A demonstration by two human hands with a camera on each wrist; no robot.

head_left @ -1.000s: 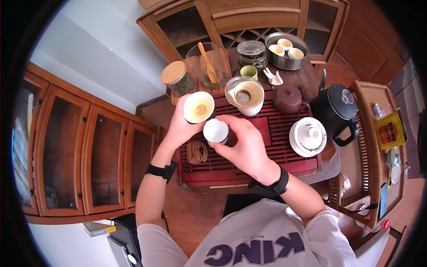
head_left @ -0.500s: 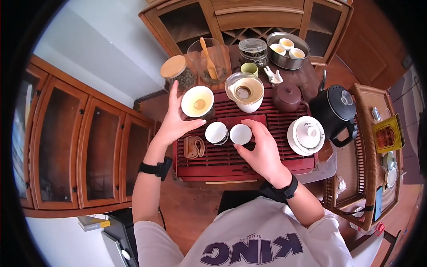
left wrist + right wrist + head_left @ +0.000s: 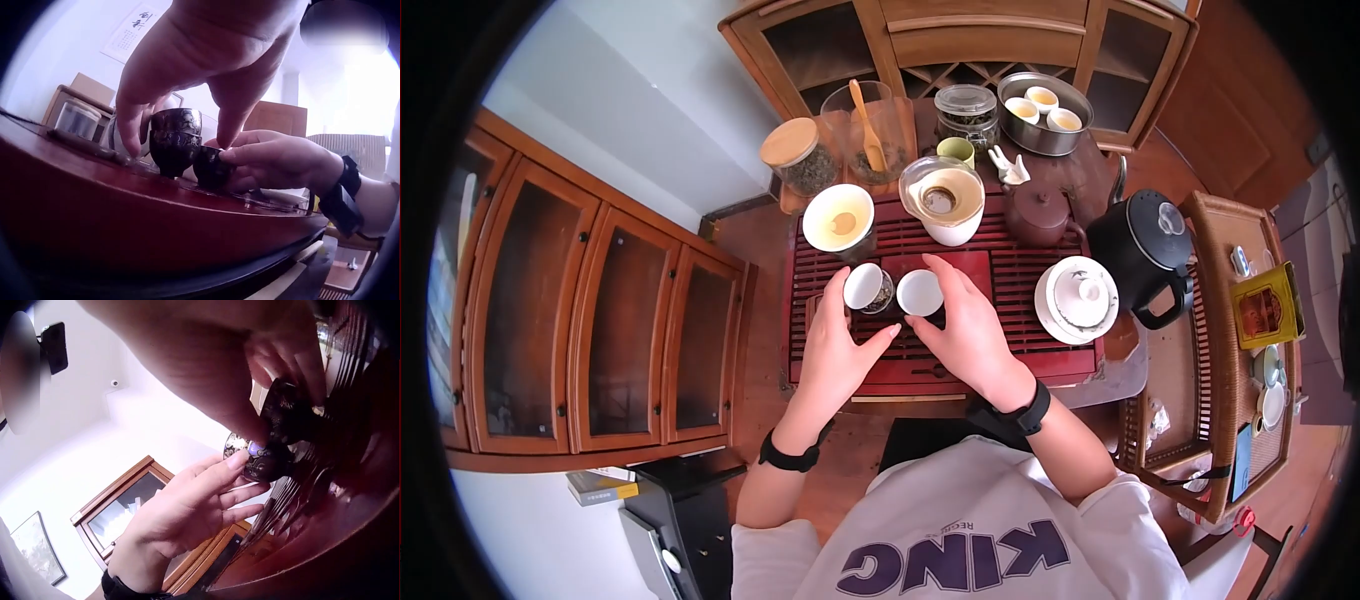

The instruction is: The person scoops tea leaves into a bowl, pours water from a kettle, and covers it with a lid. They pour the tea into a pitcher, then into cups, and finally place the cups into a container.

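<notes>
Two small dark teacups with white insides stand stacked, the upper teacup (image 3: 863, 288) tilted in the head view; the left wrist view shows the lower teacup (image 3: 175, 150) beneath. My left hand (image 3: 840, 340) spreads its thumb and fingers on either side of this stack. To its right, my right hand (image 3: 965, 325) pinches a single small teacup (image 3: 920, 293) between thumb and fingers, close over the slatted red tea tray (image 3: 1010, 345). Just behind the stack stands a wide white-lined cup (image 3: 825, 228) with pale tea.
A strainer (image 3: 940, 200) sits on a white vessel behind the hands. Rightward are a brown teapot (image 3: 1038, 215), a white lidded gaiwan (image 3: 1080, 300) and a black kettle (image 3: 1145, 245). Tea jars (image 3: 800, 160) and a steel bowl (image 3: 1050, 130) with several cups line the back.
My left hand has let go of the wide tea cup and come down beside the stacked teacups. My right hand has shifted rightward, holding a small teacup apart from the stack.
</notes>
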